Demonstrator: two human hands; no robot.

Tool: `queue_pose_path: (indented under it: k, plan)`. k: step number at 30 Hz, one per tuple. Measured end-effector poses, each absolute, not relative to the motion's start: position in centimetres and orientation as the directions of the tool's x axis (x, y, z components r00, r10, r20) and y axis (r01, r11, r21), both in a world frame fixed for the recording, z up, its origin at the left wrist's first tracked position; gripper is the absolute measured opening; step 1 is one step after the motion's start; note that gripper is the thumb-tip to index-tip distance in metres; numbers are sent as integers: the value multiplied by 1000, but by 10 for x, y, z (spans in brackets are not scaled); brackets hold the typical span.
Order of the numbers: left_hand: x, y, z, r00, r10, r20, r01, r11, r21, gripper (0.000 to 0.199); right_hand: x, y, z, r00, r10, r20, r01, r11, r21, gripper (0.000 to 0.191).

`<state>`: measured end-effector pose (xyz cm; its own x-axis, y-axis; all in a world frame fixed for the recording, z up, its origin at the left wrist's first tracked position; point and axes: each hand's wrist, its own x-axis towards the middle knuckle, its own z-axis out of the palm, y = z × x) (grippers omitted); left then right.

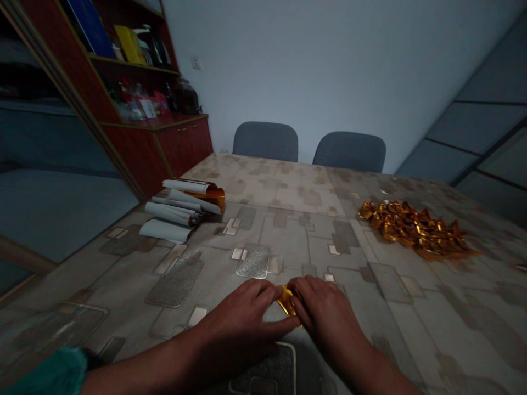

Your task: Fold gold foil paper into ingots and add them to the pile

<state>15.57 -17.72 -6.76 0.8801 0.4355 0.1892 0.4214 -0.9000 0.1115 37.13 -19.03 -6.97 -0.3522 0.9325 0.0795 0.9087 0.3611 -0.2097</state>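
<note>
Both of my hands meet over the near part of the table, around a small piece of folded gold foil paper (287, 301). My left hand (251, 315) pinches its left side, with the thumb stretched along the near edge. On the other side, the fingers of my right hand (323, 304) are curled over the foil and hide part of it. To the right lies a cluster of folded gold foil pieces (415, 226). Several loosely rolled or folded sheets (177, 211), pale outside and gold inside, lie to the left.
A patterned cloth (284, 219) covers the table. Two grey chairs (265, 141) stand at its far side against the wall. At the back left is a red-brown cabinet (181, 145) with bottles, bags and boxes on its shelves.
</note>
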Motion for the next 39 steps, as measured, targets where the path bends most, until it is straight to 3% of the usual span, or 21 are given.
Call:
queue_pose_path:
  k: [5,9,13,17,20,28,30,36,39]
  plan:
    - [156,-180,-67,864,461,200,449,-887,106,56,373,-183,-65,-271,960,78,941,281,-189,2]
    - [155,-181,-70,863,466,198,452,-885,112,62,383,-180,-67,-221,962,158,910,262,-323,3]
    - [155,-181,-68,860,469,200,449,-883,139,65,390,-186,-66,-308,906,291,826,407,-390,14]
    - [157,-181,-66,861,468,200,438,-881,177,69,384,-193,-65,-517,796,314,748,599,-287,12]
    - [156,-180,-69,859,471,201,442,-880,173,74,383,-189,-67,-523,805,279,783,584,-216,9]
    - [140,-172,-62,865,493,94,480,-868,130,66,400,-176,-70,-454,850,269,853,501,-144,27]
    - [134,-168,-57,871,485,75,474,-871,130,65,407,-175,-70,-414,871,264,867,465,-176,23]
    - [121,-158,-43,886,457,76,445,-885,138,57,417,-176,-65,-334,837,434,703,528,-477,24]
    - [120,-158,-41,883,463,75,449,-881,146,56,410,-180,-55,-393,777,491,617,619,-486,23]
